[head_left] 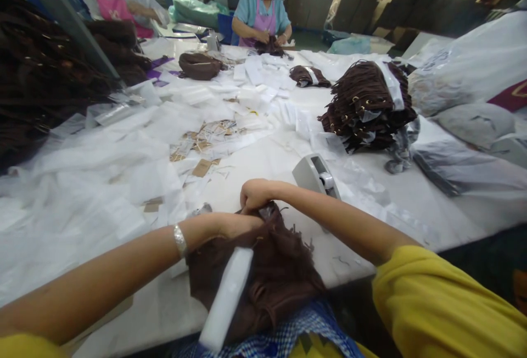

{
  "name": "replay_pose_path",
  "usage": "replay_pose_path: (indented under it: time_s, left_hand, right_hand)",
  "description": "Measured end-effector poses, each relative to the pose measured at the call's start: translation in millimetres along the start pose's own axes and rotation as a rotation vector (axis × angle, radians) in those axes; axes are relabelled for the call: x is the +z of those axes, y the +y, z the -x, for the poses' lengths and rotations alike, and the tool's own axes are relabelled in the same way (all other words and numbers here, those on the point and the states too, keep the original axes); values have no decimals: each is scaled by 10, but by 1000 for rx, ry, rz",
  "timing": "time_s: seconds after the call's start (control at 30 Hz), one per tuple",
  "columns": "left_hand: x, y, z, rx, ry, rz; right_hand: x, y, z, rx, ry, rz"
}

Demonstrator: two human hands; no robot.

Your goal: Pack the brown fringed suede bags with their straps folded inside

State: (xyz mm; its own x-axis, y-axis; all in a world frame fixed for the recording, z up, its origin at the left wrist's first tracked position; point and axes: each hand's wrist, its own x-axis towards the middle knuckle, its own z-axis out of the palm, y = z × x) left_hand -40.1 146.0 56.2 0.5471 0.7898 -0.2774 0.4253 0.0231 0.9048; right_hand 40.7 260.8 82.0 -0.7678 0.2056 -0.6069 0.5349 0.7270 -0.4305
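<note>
A dark brown fringed bag [280,275] lies at the table's front edge, against a blue checked apron. Its mouth faces away from me, and a white wrapped strip [228,297] crosses its near side. My left hand [242,225] reaches into the mouth of the bag, so its fingers are hidden. At the far rim, my right hand [256,194] is closed with bent fingers on the bag's edge. Some clear plastic shows in the opening beside it. Just beyond my right forearm stands a grey tape dispenser [317,175].
White wrapping sheets [102,166] cover the table's left side. Paper tags with strings [206,138] lie mid-table. A stack of brown fringed bags [366,105] stands right, near large plastic sacks [473,67]. Brown bags [53,61] pile up left. A co-worker [263,12] handles a brown item opposite.
</note>
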Motion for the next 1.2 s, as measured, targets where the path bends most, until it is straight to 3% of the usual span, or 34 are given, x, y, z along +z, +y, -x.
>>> replay_pose_path:
  time_s: [0.03, 0.1, 0.2, 0.3, 0.4, 0.5, 0.57, 0.63, 0.73, 0.77, 0.83, 0.9, 0.97, 1.07, 1.2]
  left_hand:
    - [-61, 1, -26, -5, -59, 17]
    - [-250, 8, -1, -90, -35, 1]
    - [-550, 52, 239, -245, 196, -129]
    - [-572, 104, 585, -259, 333, -228]
    - [-243, 50, 780, -221, 442, -401]
    - [114, -68, 787, -150, 537, -570]
    - [235, -87, 834, -141, 653, -558]
    - [314, -35, 1017, -195, 912, -473]
    - [612, 62, 1497, -364, 1332, -308]
    - [789, 67, 1653, -453, 1367, -239]
    - [1219, 27, 1864, -592, 1239, -15]
    - [1639, -33, 1889, -570, 1081, 206]
    - [1931, -48, 1754, -464, 1067, 318]
    - [2043, 25, 1440, -329, 1171, 328]
    - [1865, 58, 1172, -211, 1327, 281]
  right_hand:
    - [-10, 37, -27, 7, 33, 1]
    - [-46, 153, -42, 20, 88, -22]
    - [-80, 331, 97, 30, 259, -88]
    - [69, 375, 383, -104, 536, -199]
    - [418, 299, 577, -306, 605, -151]
    - [719, 230, 590, -321, 658, 23]
    - [796, 231, 629, -350, 757, -2]
    - [817, 272, 805, -351, 922, -136]
    - [969, 375, 1312, -157, 1122, -317]
    - [1089, 409, 1496, -77, 1111, -357]
    - [1420, 454, 1787, 15, 984, -455]
    - [1783, 446, 1920, -16, 856, -580]
    - [2060, 383, 1898, -104, 846, -680]
    - [2203, 238, 1719, -151, 964, -728]
    - [2097, 129, 1482, -141, 1089, -713]
